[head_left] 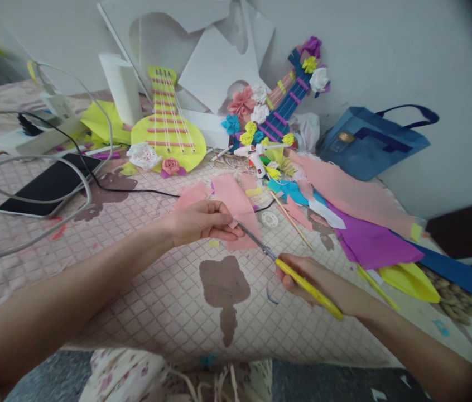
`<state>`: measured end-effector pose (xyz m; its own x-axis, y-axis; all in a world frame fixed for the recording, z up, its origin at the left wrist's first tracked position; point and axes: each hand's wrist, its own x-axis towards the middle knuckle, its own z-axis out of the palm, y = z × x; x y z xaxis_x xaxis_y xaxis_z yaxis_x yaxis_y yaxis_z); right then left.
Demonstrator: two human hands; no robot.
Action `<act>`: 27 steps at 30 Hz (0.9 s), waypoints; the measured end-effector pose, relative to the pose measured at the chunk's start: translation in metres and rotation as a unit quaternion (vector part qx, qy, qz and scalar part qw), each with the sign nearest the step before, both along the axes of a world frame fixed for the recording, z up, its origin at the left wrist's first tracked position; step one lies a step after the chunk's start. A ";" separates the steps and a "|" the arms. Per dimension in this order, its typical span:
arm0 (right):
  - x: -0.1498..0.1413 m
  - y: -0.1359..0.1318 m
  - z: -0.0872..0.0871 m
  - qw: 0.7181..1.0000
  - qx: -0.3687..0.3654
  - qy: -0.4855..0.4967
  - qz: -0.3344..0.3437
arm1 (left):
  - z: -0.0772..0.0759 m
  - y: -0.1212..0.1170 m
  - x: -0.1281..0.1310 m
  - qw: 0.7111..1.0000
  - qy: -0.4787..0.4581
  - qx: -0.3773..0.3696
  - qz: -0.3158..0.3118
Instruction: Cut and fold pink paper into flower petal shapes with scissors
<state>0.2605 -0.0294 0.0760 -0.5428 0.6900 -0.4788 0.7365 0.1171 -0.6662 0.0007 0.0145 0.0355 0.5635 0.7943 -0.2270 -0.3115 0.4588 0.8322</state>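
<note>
My left hand [202,222] pinches a small piece of pink crepe paper [233,224] between thumb and fingers, above the middle of the table. In my right hand [305,276] are scissors [309,287] with yellow handles, my fingers wrapped round them. The metal blades point up and left, their tips at the pink piece by my left fingertips. Whether the blades touch or cut the paper is too small to tell. Just behind my hands, larger pink crepe paper [232,194] lies on the table. Beneath the scissors is the patterned cloth [169,301].
A yellow paper guitar [169,131] and a blue one [280,120] with paper flowers lean at the back. A white glue gun [256,158] stands before them. Left are a tablet [49,187], cables and a power strip [24,137]; right, purple paper [376,240] and a blue bag [372,142].
</note>
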 end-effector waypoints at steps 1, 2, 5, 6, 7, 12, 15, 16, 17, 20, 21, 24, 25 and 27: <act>-0.001 0.000 0.001 1.000 -0.006 -0.004 -0.005 | 0.000 0.000 0.000 1.000 0.000 -0.001 0.001; -0.002 0.000 0.002 1.000 -0.011 -0.006 -0.012 | 0.001 0.000 0.000 1.000 0.000 -0.001 0.001; -0.002 0.000 0.002 0.999 -0.023 -0.003 -0.026 | 0.001 -0.001 0.000 1.000 0.002 -0.003 0.003; -0.002 0.001 0.002 0.999 -0.026 0.003 -0.027 | 0.001 0.000 0.000 1.000 0.003 -0.004 0.004; -0.001 0.001 0.000 0.999 -0.030 0.010 -0.027 | 0.001 0.000 0.000 1.000 0.002 -0.003 0.004; 0.004 0.000 -0.007 0.999 -0.016 0.047 -0.016 | 0.000 0.000 0.000 1.000 0.000 -0.005 0.004; 0.004 0.000 -0.007 0.999 0.007 0.036 0.001 | 0.000 0.000 0.000 1.000 0.001 -0.001 0.005; 0.002 0.001 -0.005 1.000 0.006 0.030 0.001 | 0.000 0.000 0.000 1.000 0.000 0.000 0.005; 0.001 0.001 -0.003 1.000 -0.001 0.022 -0.003 | 0.000 0.000 0.000 1.000 -0.001 0.000 0.006; -0.004 0.001 0.004 0.999 -0.024 0.009 -0.025 | 0.000 0.000 0.000 1.000 0.006 -0.005 0.012; -0.005 0.001 0.006 0.999 -0.028 0.007 -0.028 | 0.000 0.000 0.001 1.000 0.008 -0.007 0.014; -0.004 0.001 0.005 1.000 -0.016 0.009 -0.018 | 0.000 0.000 0.001 1.000 0.008 -0.010 0.015; -0.002 0.001 0.003 1.000 -0.010 0.013 -0.010 | -0.001 0.000 0.001 1.000 0.006 -0.009 0.013; 0.002 0.001 -0.001 1.000 0.001 0.027 0.005 | -0.001 0.000 0.001 1.000 -0.001 -0.006 0.009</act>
